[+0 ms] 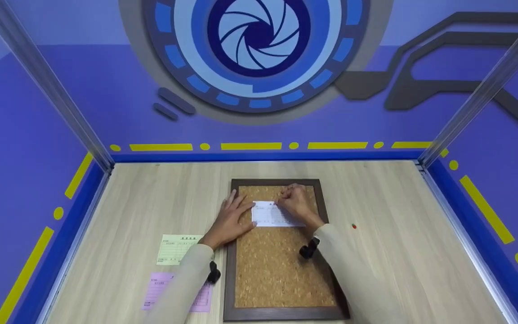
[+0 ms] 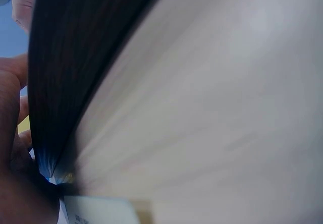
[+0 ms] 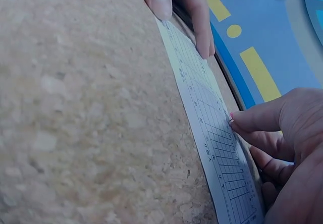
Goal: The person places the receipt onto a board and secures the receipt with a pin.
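Note:
A white printed form (image 1: 265, 215) lies across the upper part of a cork board (image 1: 281, 265) with a dark wooden frame (image 1: 229, 288). My left hand (image 1: 232, 220) rests at the form's left end, fingers spread, with thumb and fingertip touching its corners. At the form's top edge my right hand (image 1: 296, 202) pinches a small pink push pin (image 3: 231, 116) between thumb and forefinger. The pin's point is too small to make out. In the left wrist view the left hand (image 2: 15, 133) shows only at the edge, beside the dark frame.
Left of the board lie a pale green form (image 1: 173, 249) and a purple form (image 1: 158, 288), both partly under the left sleeve. A tiny red object (image 1: 354, 226) sits on the wooden table (image 1: 398, 252) to the right. Blue-purple walls (image 1: 259, 130) enclose the table's back and sides.

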Demonstrator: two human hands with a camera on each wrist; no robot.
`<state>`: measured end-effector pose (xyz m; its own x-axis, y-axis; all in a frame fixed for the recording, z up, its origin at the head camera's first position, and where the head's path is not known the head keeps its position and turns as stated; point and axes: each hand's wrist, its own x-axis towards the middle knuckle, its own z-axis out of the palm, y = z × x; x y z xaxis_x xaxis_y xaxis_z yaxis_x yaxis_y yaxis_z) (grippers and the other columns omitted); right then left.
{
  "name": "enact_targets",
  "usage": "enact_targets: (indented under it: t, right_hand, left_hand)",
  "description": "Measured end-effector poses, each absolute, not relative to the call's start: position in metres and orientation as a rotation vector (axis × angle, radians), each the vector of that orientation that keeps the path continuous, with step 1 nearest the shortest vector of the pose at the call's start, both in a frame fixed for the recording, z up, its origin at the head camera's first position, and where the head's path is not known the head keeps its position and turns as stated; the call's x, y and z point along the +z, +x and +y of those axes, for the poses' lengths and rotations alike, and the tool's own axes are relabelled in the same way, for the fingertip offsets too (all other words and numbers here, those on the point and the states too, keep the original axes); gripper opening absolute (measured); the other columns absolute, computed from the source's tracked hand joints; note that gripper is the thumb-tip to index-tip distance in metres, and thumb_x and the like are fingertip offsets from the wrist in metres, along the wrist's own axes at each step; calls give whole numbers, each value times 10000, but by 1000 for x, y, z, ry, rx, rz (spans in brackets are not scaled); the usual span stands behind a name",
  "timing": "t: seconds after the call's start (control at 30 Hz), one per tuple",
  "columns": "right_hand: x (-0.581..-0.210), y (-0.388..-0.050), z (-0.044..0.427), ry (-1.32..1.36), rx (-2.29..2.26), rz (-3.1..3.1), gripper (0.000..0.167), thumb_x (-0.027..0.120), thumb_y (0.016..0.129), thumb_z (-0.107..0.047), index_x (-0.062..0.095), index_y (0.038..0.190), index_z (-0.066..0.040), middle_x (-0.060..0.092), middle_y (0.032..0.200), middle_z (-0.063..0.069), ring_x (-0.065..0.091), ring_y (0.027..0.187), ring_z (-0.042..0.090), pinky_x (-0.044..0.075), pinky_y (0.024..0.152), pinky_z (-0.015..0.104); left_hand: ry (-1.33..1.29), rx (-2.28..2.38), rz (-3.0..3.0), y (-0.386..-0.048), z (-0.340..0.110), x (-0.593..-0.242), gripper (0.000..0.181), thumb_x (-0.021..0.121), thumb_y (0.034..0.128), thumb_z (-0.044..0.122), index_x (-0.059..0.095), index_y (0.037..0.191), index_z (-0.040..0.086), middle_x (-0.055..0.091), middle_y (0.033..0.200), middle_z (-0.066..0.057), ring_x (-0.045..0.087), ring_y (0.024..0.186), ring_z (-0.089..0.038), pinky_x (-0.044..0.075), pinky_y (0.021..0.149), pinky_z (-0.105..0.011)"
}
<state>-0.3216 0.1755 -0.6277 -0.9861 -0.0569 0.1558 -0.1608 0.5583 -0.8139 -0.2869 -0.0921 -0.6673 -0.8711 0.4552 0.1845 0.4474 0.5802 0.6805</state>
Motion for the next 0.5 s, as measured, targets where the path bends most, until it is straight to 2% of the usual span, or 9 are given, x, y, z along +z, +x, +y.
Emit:
enact_targets:
  t: [0.13,0.27,0.37,0.5]
  right_hand:
    - [-627,-320,176,181,1447,-2681,220,835,810,96,729,630,28,720,974,110,647,1011,276,519,1012,456]
    - [-629,-321,177,193,1415,-2685,241,822,811,95,714,619,-2,677,894,60,593,922,211,503,926,395]
    - [-633,-322,179,226,1368,-2685,228,838,827,72,746,651,-41,690,884,30,606,946,205,468,977,406]
    - [-636,-322,182,327,1353,-2646,196,849,858,59,776,710,-49,731,882,43,631,967,268,404,1038,476]
  left_hand:
    - [784,1196,2780,-287,-91,-668,694,779,973,464,629,1562,130,398,1735,-205,58,1694,-446,44,1325,-699]
    - [788,1189,2773,-286,-90,-664,685,778,979,437,623,1564,116,393,1732,-222,61,1689,-463,46,1323,-704]
    - [793,1196,2777,-285,-90,-662,674,781,975,420,632,1551,104,406,1717,-238,77,1680,-488,61,1315,-721]
    - [808,1201,2792,-286,-91,-666,679,776,969,446,640,1544,113,421,1710,-231,91,1676,-498,75,1312,-725]
